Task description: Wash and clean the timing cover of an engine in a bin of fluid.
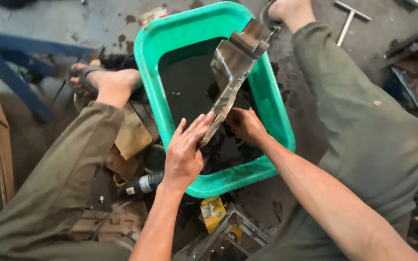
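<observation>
Bent sheet-metal part [233,67]: grey, shiny, oil-smeared, with folded flanges. Tilted steeply, upper end over far rim of green plastic basin [276,104], lower end dipped in black oily liquid [185,87] filling the basin.

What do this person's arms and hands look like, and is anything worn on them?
Both forearms are bare, with no sleeves showing in the frame. The left hand and the right hand wear no gloves, rings or watch that I can see. Dark, oily grime smudges the fingers. Olive-green trousers cover the legs to either side.
</observation>
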